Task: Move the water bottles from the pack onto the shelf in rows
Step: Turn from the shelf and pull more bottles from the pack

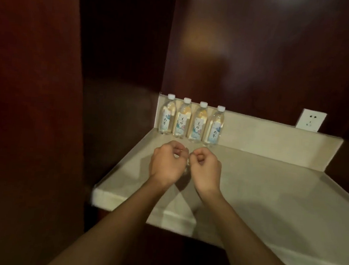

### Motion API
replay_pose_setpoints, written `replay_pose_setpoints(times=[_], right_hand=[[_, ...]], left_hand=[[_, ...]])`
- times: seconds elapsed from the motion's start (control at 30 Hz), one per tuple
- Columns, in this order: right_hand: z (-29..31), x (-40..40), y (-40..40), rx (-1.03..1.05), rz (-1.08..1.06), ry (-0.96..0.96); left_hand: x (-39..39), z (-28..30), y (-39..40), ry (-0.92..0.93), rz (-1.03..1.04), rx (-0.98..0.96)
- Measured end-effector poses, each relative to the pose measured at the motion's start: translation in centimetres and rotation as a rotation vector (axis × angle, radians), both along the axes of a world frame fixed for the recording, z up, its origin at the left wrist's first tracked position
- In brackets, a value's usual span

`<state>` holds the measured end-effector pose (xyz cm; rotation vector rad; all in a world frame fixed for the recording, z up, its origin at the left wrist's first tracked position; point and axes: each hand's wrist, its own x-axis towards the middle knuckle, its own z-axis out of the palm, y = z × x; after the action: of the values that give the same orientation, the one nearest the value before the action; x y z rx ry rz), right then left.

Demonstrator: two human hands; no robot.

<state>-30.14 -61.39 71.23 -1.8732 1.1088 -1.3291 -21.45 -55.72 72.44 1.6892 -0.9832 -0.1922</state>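
Blurring softened the whole view, and the bottle labels could not be read. Something small and glinting seemed to sit between the two hands, but it was too blurred to tell what it was, or whether either hand truly held it. The left hand [167, 163] and right hand [205, 169] hovered side by side over the pale shelf [269, 193], knuckles almost touching, fingers curled inward toward each other. Whether they closed on anything I cannot tell.

Four water bottles [191, 120] stood upright in a row at 12 o'clock from the hands, white-capped, touching one another, backed against the shelf's low rear lip near its left corner. They stood apart from the hands. At 2 o'clock a white wall socket [310, 121] sat on the dark wood panel [260, 55]. The shelf's right end ran out of view.
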Motion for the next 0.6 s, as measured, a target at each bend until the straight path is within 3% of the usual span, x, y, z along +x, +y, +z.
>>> replay_pose_setpoints(times=[0.33,0.6], right_hand=[[-0.5,-0.8,10.7,0.031,0.041,0.01],[-2.5,0.3,16.4,0.037,0.17,0.069]], left_hand=[[0.7,-1.9,12.1,0.102,0.012,-0.124],[1.9,-3.6,19.6,0.151,0.112,-0.084]])
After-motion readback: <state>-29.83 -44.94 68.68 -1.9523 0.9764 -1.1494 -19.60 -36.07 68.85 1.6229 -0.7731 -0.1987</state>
